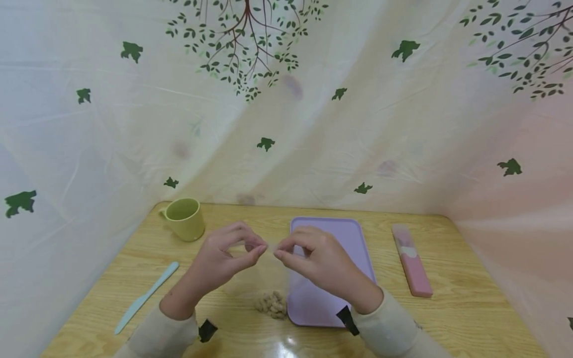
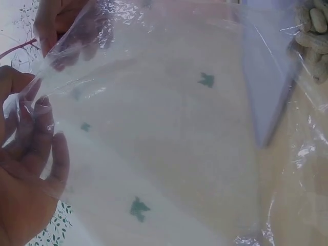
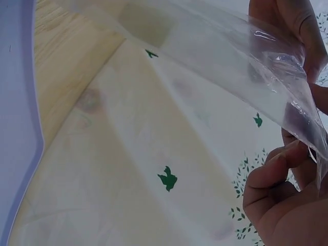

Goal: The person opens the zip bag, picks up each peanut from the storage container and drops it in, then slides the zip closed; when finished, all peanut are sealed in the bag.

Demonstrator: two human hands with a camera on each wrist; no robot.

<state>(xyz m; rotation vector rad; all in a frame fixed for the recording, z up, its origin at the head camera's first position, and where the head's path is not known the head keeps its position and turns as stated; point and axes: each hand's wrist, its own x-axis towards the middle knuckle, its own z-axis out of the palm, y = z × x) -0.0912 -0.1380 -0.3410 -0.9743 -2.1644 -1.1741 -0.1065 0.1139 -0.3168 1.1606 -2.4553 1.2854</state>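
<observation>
A clear plastic bag [image 2: 169, 128] hangs between my two hands, stretched wide in the left wrist view and barely visible in the head view. My left hand [image 1: 224, 253] pinches its edge between thumb and fingers. Close opposite, my right hand [image 1: 324, 253] pinches the same bag, the fingertips of both hands nearly meeting. In the right wrist view, the film [image 3: 220, 61] runs in a slanting fold toward the fingers. Below the hands, a small heap of unshelled peanuts [image 1: 272, 304] lies on the wooden table, beside the tray's left edge.
A lavender tray [image 1: 309, 303] lies partly under my right hand and forearm. At the back left stands a yellow-green mug [image 1: 190, 223], with a light blue table knife [image 1: 145, 298] nearer me. A long pink case [image 1: 414, 266] lies at the right. Printed curtains [image 1: 286, 164] enclose the table.
</observation>
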